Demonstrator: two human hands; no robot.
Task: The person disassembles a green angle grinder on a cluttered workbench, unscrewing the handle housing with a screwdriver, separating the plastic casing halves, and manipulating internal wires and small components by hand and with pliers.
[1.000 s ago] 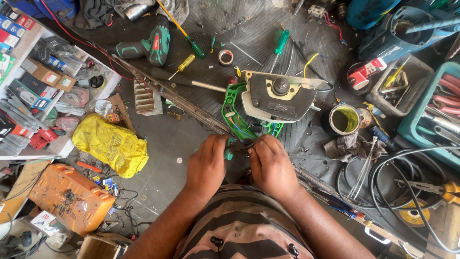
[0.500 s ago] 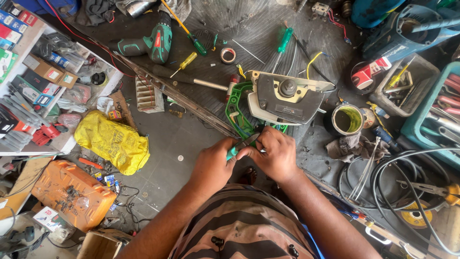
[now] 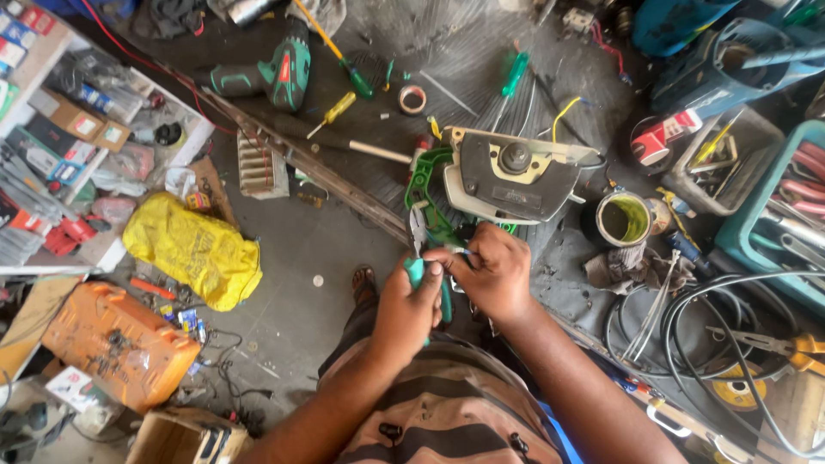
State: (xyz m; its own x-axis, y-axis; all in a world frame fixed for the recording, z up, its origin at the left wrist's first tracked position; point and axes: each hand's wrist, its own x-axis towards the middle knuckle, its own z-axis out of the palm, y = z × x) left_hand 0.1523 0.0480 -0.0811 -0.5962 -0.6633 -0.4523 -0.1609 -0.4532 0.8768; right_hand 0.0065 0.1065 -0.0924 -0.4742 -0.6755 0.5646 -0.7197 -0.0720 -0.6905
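My left hand (image 3: 411, 308) grips the teal handles of a pair of pliers (image 3: 423, 258), whose metal jaws point up towards a power tool. My right hand (image 3: 491, 273) pinches a thin pale wire (image 3: 457, 250) right beside the jaws. Just above both hands lies the power tool (image 3: 514, 176), a grey and cream body with a green handle loop (image 3: 423, 191), resting on the dark floor.
A green cordless drill (image 3: 273, 73), screwdrivers (image 3: 332, 114) and a tape roll (image 3: 412, 99) lie further up. A yellow bag (image 3: 191, 247) and an orange tool case (image 3: 116, 342) sit to the left. A cup (image 3: 623, 219), coiled cables (image 3: 687, 335) and tool bins (image 3: 773, 202) crowd the right.
The view shifted so the power tool sits lower and nearer. Both hands rose towards it; my left hand now lifts the pliers up to the wire that my right hand pinches.
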